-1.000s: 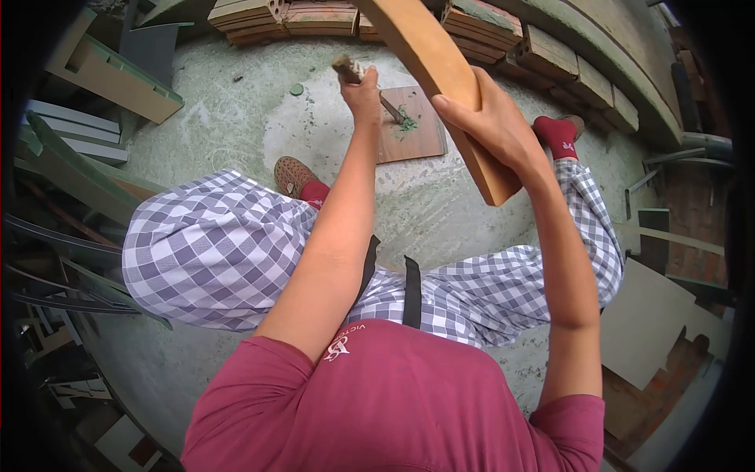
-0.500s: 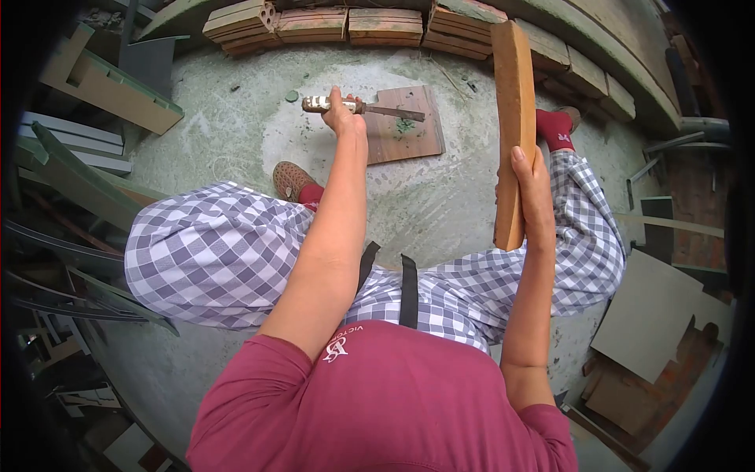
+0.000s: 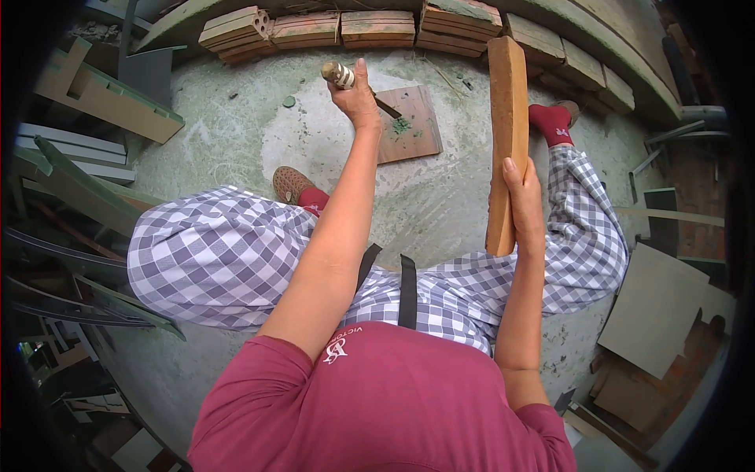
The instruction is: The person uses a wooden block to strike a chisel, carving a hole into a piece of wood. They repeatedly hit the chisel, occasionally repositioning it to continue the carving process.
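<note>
My left hand (image 3: 359, 102) is closed around the striped handle of a chisel-like tool (image 3: 340, 75), thumb raised beside it. The tool's dark flat blade slants down to the right, its end over small green scraps (image 3: 401, 125) on a brown wood-grain board (image 3: 421, 144). Whether the blade touches the board I cannot tell. In my right hand (image 3: 526, 200) is a long, thick wooden block (image 3: 510, 106), gripped near its lower end above my right leg, with its upper end pointing away from me.
Stacked bricks (image 3: 377, 30) line the far edge of the concrete floor (image 3: 228, 141). A small green round piece (image 3: 289, 101) lies left of the board. Notched panels (image 3: 118, 94) stand at left; flat grey sheets (image 3: 653, 307) lie at right. My legs are spread around the work area.
My left hand has moved up slightly and turned, so the tool is now tilted more steeply, its handle higher. The wooden block in my right hand has shifted slightly left and down.
</note>
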A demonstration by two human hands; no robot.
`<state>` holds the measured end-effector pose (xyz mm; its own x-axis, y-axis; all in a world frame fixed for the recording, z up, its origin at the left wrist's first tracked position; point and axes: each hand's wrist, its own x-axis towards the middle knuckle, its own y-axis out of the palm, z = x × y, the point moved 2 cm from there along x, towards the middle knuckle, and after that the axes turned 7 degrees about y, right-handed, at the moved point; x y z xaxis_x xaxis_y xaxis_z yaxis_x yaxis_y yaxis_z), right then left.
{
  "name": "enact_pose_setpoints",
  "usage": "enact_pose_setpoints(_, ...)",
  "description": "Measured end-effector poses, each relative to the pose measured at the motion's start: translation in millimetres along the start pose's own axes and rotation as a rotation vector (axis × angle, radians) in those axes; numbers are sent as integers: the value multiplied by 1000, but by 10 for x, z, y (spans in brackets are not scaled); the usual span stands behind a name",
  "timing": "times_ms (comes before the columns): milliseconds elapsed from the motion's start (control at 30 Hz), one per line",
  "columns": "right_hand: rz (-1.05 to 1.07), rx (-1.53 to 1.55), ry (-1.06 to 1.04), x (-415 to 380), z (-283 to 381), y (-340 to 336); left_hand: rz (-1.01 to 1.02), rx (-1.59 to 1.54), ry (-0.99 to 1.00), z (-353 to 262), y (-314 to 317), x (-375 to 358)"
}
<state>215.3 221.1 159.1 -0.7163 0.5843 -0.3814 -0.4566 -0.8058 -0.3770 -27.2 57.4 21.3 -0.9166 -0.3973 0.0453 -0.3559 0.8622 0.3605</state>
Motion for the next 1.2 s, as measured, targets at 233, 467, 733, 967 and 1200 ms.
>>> enact_pose_setpoints(233,0,9,75,-15,-20,-21,27,74,137,100,55,-47)
enact_pose_setpoints(467,13,21,129,-26,0,5,121,106,112,-28,113,-136)
enact_pose_setpoints(733,-4,-7,42,-7,208,55,132,95,214,-62,192,-228)
enact_pose_setpoints(967,-5,-32,20,-6,217,62,116,111,187,-48,157,-206)
enact_pose_setpoints(1200,6,-52,26,-11,205,58,121,120,177,-58,144,-220)
